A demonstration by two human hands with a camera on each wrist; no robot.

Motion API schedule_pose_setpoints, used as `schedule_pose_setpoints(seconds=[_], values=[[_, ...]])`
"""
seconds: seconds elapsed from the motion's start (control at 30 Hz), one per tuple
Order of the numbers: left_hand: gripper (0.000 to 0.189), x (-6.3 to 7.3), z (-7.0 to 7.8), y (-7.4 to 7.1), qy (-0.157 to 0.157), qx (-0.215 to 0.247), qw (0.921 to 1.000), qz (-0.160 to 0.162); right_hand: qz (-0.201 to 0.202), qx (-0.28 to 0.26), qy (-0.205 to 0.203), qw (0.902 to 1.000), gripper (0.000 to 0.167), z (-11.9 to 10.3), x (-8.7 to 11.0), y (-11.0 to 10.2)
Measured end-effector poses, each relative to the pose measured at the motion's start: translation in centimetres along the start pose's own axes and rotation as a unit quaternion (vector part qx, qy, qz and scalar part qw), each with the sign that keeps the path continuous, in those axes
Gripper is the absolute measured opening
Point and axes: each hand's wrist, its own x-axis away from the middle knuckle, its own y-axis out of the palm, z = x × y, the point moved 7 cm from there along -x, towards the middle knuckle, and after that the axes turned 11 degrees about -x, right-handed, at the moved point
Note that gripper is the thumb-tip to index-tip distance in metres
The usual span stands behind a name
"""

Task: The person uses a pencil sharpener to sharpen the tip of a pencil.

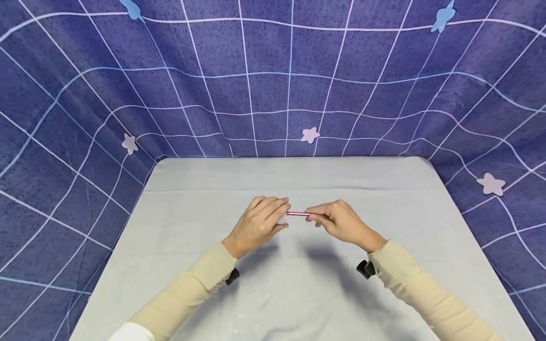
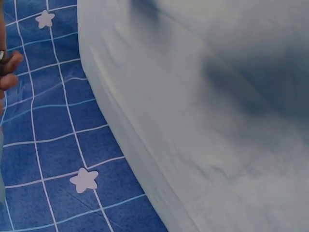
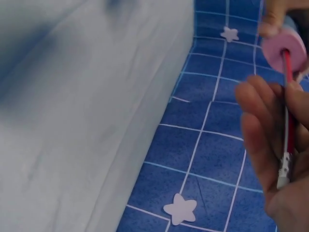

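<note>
My left hand (image 1: 261, 221) grips a small pencil sharpener (image 3: 284, 51) above the middle of the table; its round pink end with a hole faces my right hand. A red pencil (image 3: 289, 130) has its front end in that hole, so the tip is hidden. My right hand (image 1: 341, 221) pinches the pencil between thumb and fingers. In the right wrist view the white eraser (image 3: 283, 182) and silver band lie toward the palm. Most of the sharpener's body is covered by the left fingers. At the left wrist view's edge, only some fingertips (image 2: 10, 72) show.
A pale cloth covers the table (image 1: 204, 189), and both hands cast shadows on it. Behind and at the sides hangs a blue curtain (image 1: 268, 94) with a line grid and stars. Each wrist carries a small black camera (image 1: 366, 269).
</note>
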Motion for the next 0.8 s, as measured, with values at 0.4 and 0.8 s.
schedule_pose_setpoints(seconds=[0.4,0.8], values=[[0.045,0.6,0.4,0.1,0.021,0.002,0.9998,0.006,-0.1,-0.132,0.079,0.9831,0.02,1.8,0.5,0.3],[0.051,1.4,-3.1,-0.4,-0.103,0.032,0.9939,0.023,-0.076,-0.149,0.126,0.9778,0.02,3.5,1.8,-2.2]])
